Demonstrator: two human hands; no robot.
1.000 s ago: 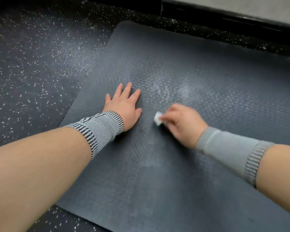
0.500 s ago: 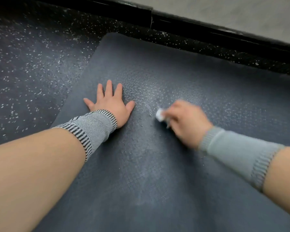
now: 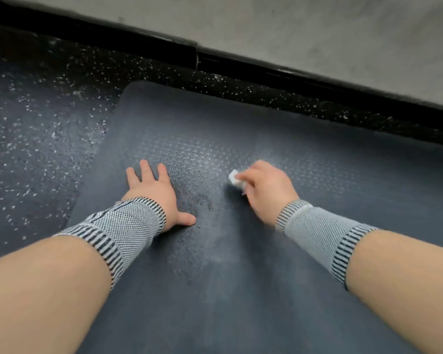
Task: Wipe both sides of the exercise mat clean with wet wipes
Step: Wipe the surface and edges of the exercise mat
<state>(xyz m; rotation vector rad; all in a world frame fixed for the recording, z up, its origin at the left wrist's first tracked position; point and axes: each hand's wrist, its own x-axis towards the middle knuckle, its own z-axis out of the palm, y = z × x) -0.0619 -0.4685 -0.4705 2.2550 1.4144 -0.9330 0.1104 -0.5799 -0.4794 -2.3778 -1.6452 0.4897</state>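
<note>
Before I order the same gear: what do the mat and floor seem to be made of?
Mat: probably rubber or foam, dark blue-grey and matte, with an embossed diamond tread. Floor: likely rubber gym flooring, black, scattered with white flecks. The look alone leaves both open.

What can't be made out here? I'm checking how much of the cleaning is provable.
- Exercise mat underside: head view, hidden against the floor.
- Mat's right and near ends: cut off by the frame.
- Wet wipe: mostly hidden inside the right hand, blurred.
</note>
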